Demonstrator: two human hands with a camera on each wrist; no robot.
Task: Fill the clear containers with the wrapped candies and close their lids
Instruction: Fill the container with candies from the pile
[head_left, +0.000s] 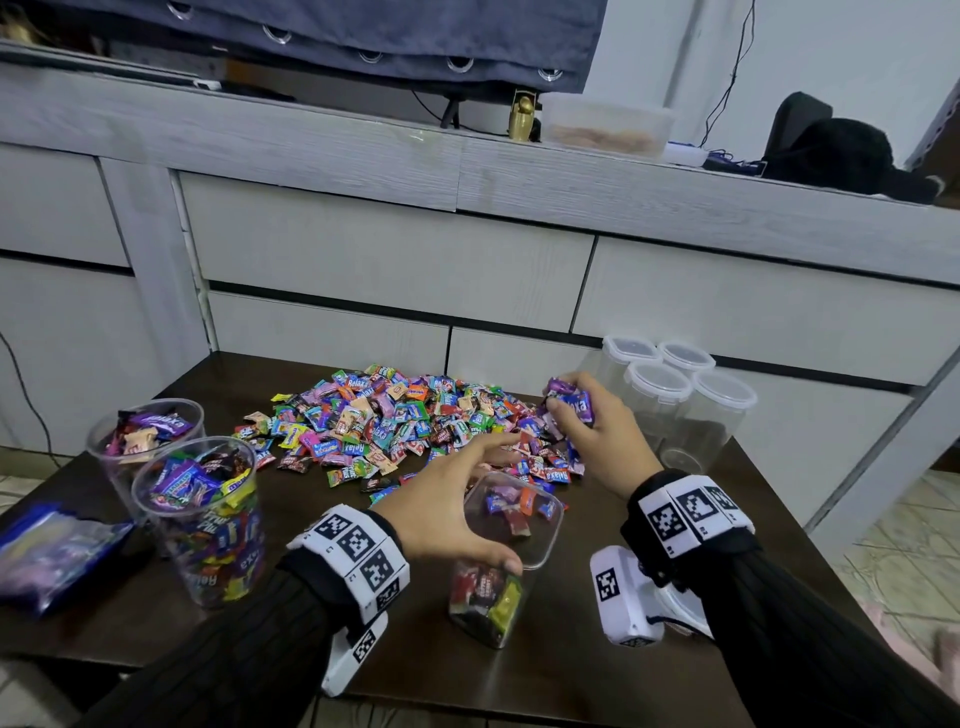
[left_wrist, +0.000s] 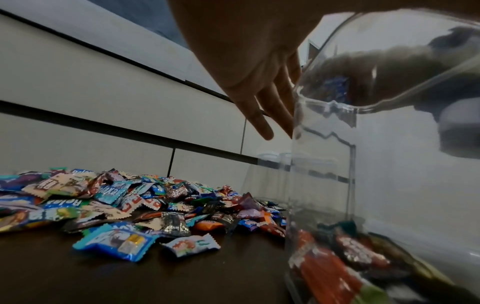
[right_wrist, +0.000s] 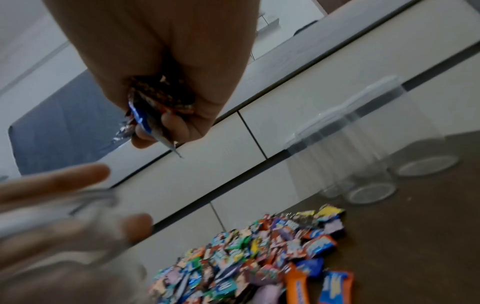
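Table (head_left: 597, 675): dark wood-look top, smooth, low sheen. On it, the candy pile (head_left: 415, 421): glossy crinkled film wrappers with serrated ends. Near edge of table, open container (head_left: 498, 561): clear hard plastic, smooth, reflective walls. At the table's far right corner, lidded containers (head_left: 680, 395): same clear plastic, lids translucent, frosted-looking. Left side of table, two filled tubs (head_left: 202, 519): clear glossy plastic. Candy bag (head_left: 52, 556) at the table's left edge: shiny plastic film. Behind the table, cabinet (head_left: 389, 260): pale wood-grain finish, matt. Sleeves (head_left: 249, 649): black ribbed knit cloth.
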